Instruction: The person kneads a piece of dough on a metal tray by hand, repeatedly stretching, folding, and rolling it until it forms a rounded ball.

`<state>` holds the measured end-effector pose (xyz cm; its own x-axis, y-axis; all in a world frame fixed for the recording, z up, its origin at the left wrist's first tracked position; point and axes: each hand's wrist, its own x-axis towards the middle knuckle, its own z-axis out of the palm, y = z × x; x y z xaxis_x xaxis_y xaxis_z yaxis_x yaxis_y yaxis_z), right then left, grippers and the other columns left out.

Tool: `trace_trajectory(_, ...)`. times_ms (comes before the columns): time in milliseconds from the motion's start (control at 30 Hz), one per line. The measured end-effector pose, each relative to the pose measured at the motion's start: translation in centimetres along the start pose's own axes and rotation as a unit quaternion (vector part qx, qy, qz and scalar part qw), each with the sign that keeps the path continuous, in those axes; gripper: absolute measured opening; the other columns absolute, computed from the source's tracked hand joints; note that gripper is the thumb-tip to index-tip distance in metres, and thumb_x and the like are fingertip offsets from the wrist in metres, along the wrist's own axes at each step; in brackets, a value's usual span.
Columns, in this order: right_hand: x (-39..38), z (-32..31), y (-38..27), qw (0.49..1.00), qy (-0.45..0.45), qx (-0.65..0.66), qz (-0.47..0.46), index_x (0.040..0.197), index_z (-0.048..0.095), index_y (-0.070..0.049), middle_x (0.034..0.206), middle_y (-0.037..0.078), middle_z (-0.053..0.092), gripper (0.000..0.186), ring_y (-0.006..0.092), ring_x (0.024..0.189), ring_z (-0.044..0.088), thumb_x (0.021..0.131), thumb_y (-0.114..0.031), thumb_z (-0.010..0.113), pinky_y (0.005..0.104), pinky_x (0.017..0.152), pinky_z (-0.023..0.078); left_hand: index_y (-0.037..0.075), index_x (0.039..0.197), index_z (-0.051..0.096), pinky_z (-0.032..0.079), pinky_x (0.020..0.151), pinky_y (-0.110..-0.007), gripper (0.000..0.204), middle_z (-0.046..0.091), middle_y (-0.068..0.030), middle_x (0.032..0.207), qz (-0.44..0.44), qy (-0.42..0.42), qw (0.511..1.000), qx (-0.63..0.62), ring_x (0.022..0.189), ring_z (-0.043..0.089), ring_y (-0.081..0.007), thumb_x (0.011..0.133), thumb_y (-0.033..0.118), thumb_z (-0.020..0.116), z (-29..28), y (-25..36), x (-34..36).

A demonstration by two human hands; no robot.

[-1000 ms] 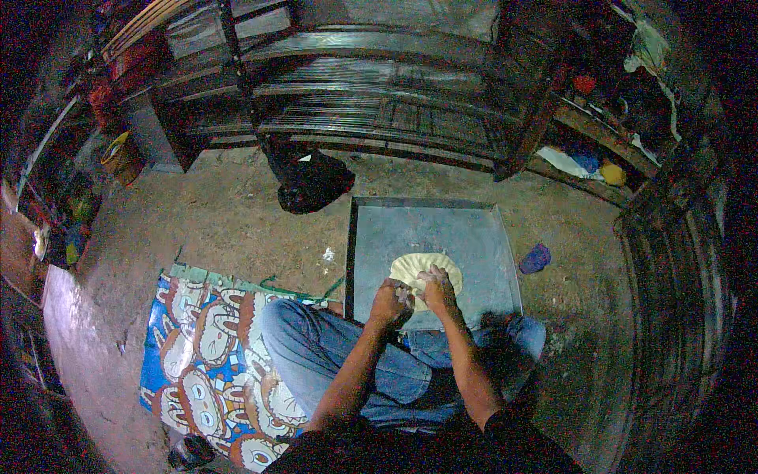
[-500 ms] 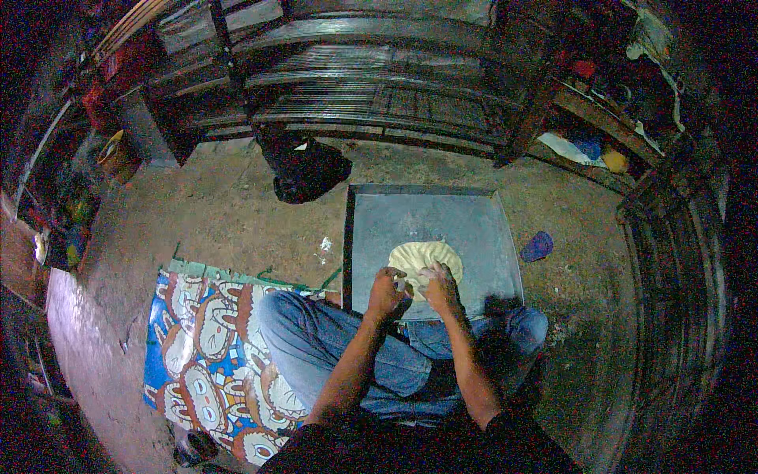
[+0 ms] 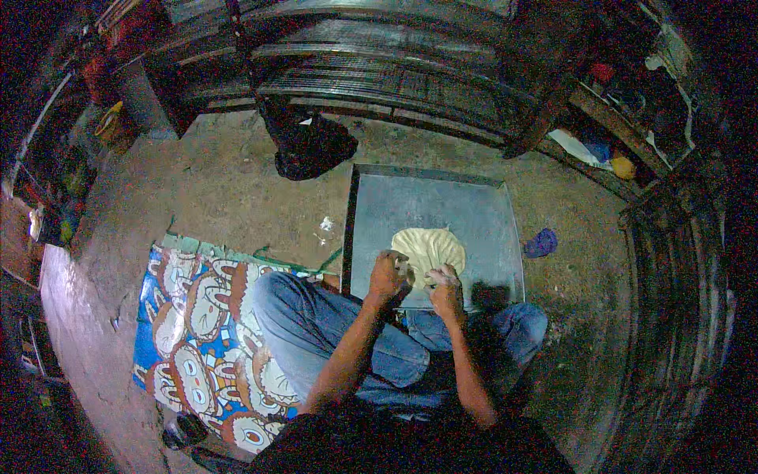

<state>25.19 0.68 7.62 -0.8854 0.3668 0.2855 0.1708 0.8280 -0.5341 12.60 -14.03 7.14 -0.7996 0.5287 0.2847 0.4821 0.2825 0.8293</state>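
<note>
A pale round piece of dough (image 3: pixel 430 243) with folds running across its top lies on a shallow grey metal tray (image 3: pixel 474 205). Curled at the dough's near left edge, my left hand (image 3: pixel 387 276) is closed on it, its fingertips partly hidden. My right hand (image 3: pixel 448 295) grips the near right edge with bent fingers, and a pale smear shows on them. Between the two hands the folds draw together toward me. The tray's near edge meets my crossed legs in blue jeans (image 3: pixel 347 340).
A patterned mat (image 3: pixel 209 347) lies left of my legs. Beyond the tray's far left corner sits a black plastic bag (image 3: pixel 312 146). A small purple item (image 3: pixel 541 243) is right of the tray. White specks (image 3: pixel 325 225) mark the floor. Dark slatted furniture (image 3: pixel 379 71) stands behind.
My right hand has moved toward me from the dough's middle to its near edge. The folds now converge between my hands. The whole view has shifted slightly.
</note>
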Motion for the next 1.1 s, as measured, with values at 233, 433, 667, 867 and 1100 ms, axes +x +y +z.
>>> trace_trajectory(233,-1.8,0.5,0.1,0.998,0.061,-0.007,0.026,0.091,0.067,-0.003,0.094,0.014,0.061,0.036,0.0322,0.093,0.06,0.058,0.005,0.077,0.0405,0.082,0.049,0.005,0.105,0.066,0.048,0.096,-0.042,0.035,0.06,-0.018,0.113,-0.095,-0.062,0.994,-0.01,0.109,0.057,-0.0376,0.074,0.018,0.075,0.2,0.8,0.3)
trace_trajectory(433,-2.2,1.4,1.4,0.995,0.074,0.024,0.059,0.092,0.069,-0.003,0.096,0.013,0.065,0.033,0.0326,0.094,0.061,0.061,0.005,0.075,0.039,0.086,0.049,0.006,0.105,0.066,0.047,0.096,-0.042,0.038,0.061,-0.0177,0.111,-0.087,-0.044,0.995,-0.028,0.109,0.057,-0.0367,0.071,0.017,0.078,0.8,0.0,0.6)
trace_trajectory(667,2.0,-0.9,2.6,0.988,0.071,0.127,0.055,0.104,0.068,-0.003,0.098,0.013,0.069,0.032,0.0264,0.095,0.065,0.073,-0.001,0.073,0.0368,0.084,0.051,0.005,0.106,0.066,0.05,0.092,-0.042,0.04,0.062,-0.0196,0.11,-0.104,-0.054,0.993,-0.006,0.106,0.058,-0.0369,0.07,0.018,0.078,0.4,1.3,0.7)
trace_trajectory(867,5.9,-0.3,3.6,0.995,0.092,0.005,0.047,0.097,0.073,-0.004,0.095,0.012,0.072,0.027,0.0267,0.083,0.069,0.071,-0.009,0.081,0.0337,0.072,0.052,0.003,0.112,0.061,0.051,0.087,-0.044,0.051,0.061,-0.0203,0.111,-0.136,-0.104,0.983,0.069,0.104,0.058,-0.0381,0.069,0.023,0.079,0.9,0.5,1.1)
trace_trajectory(1100,8.4,4.1,7.5,0.983,0.011,-0.033,0.181,0.077,0.074,-0.006,0.067,0.011,0.068,0.035,0.0266,0.062,0.066,0.059,-0.032,0.09,0.0358,0.06,0.051,0.003,0.113,0.052,0.047,0.087,-0.049,0.057,0.056,-0.0188,0.108,-0.116,-0.067,0.985,0.106,0.102,0.055,-0.041,0.067,0.021,0.08,0.6,-1.0,0.4)
